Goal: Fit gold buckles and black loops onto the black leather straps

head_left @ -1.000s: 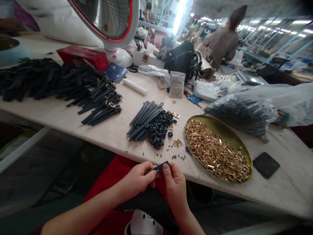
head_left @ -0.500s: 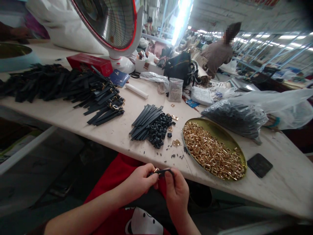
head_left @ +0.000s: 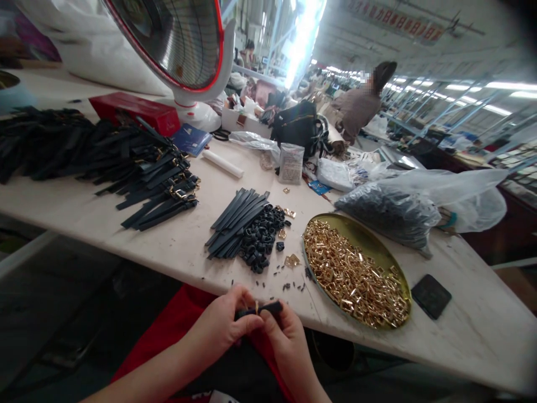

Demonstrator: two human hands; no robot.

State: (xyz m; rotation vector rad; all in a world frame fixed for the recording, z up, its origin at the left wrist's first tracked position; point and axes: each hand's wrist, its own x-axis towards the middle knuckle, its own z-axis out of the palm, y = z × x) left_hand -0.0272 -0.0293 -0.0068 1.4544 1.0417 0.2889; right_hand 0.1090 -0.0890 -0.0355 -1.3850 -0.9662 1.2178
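Note:
Between my two hands, just off the table's front edge, is a dark strap (head_left: 271,307) with a small gold buckle (head_left: 257,307) on it. My left hand (head_left: 235,316) pinches the strap on the buckle's left side. My right hand (head_left: 282,330) grips the strap's other end between thumb and fingers. Beyond my hands lie a stack of flat dark straps (head_left: 237,221) and a heap of small dark loops (head_left: 260,238). To their right, a round gold tray (head_left: 380,238) holds many gold buckles (head_left: 348,274).
A long pile of buckled straps (head_left: 146,173) covers the table's left side. Behind it stand a red box (head_left: 134,112) and a round heater or fan (head_left: 176,45). A clear bag of dark pieces (head_left: 390,207) and a black flat square (head_left: 431,295) lie right. Someone (head_left: 356,109) stands far back.
The view has shifted, so my hands and the strap appear slightly lower and further left. My right fingers have closed nearer the buckle, and the strap end now lies straighter.

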